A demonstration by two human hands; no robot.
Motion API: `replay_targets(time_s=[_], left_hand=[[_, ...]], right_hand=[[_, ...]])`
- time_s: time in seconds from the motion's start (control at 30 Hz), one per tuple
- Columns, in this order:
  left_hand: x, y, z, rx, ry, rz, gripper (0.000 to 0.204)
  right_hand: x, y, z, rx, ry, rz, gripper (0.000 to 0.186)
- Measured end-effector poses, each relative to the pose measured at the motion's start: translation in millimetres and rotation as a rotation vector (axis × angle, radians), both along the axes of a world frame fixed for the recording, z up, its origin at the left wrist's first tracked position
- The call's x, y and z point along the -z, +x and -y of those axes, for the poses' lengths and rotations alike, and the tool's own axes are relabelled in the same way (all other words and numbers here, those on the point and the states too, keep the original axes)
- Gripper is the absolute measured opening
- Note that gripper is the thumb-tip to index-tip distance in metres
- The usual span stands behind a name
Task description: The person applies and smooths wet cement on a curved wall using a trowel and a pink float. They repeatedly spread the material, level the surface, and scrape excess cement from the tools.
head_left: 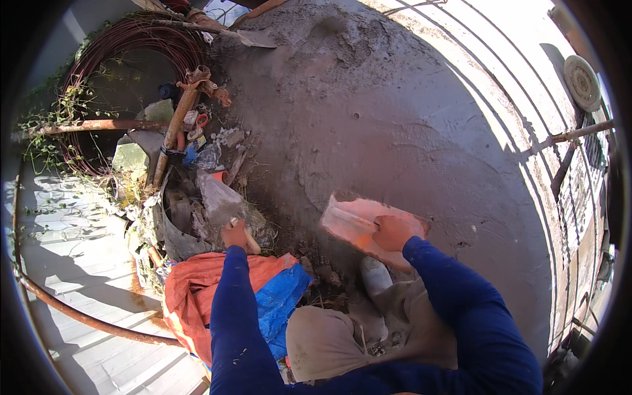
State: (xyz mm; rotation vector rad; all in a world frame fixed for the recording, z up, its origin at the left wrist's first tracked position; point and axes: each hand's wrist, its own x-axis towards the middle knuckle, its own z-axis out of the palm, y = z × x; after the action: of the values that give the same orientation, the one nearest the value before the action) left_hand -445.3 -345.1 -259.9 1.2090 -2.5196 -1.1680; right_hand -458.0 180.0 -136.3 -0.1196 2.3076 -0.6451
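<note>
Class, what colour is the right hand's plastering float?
The plastering float is pinkish orange, best seen in the head view.

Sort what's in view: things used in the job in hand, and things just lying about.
In use:
trowel in the left hand
orange float in the right hand
wet-looking grey mortar

Apparently just lying about:
wire coil
orange sheet
blue sheet

trowel (220,197) left of float (347,222), tarp (192,283) nearer the body, wire coil (118,38) beyond both
</note>
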Motion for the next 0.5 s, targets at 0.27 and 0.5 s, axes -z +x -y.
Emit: replay_targets(time_s=[0.27,0.5], left_hand=[[12.0,-47.8,25.5,0.023,-0.229,0.009,0.041],[65.3,-31.5,120.3,0.144,-0.504,0.006,0.040]], right_hand=[[4.2,-8.0,-62.7,-0.065,0.089,-0.041,0.034],[41.9,-0.8,-87.9,-0.064,0.094,-0.124,0.029]])
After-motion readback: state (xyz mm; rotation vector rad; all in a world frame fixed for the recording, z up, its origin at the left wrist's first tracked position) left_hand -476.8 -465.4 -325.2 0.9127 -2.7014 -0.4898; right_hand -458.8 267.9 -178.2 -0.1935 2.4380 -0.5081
